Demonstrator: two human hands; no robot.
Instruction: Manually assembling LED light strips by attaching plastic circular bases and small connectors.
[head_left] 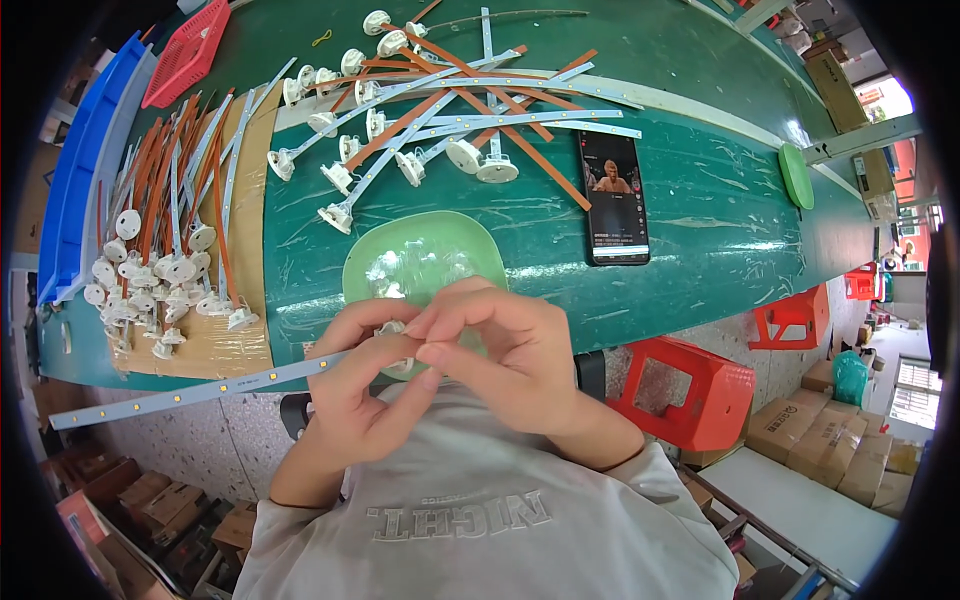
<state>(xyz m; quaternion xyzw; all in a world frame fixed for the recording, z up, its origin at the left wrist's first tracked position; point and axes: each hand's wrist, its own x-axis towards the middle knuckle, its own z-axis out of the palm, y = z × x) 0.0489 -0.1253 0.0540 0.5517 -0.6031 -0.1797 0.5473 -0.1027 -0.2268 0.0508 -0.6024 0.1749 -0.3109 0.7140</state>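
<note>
My left hand (352,395) is closed around one end of a light-grey LED strip (200,392), which sticks out far to the left with small yellow LEDs along it. Bits of a white fitting (392,328) show between the left fingers, at the strip's held end. My right hand (515,350) meets the left one there, its thumb and fingertips pinched together. What lies in that pinch is hidden by the fingers. Just beyond both hands sits a light-green plastic bowl (425,245), its near side partly covered by them.
Several LED strips with white round ends (498,168) lie crossed at the table's back. More are heaped on cardboard (250,290) at left, beside a blue tray (75,190) and red basket (187,55). A phone (615,220) lies at right. Red stools (690,395) stand beside the table.
</note>
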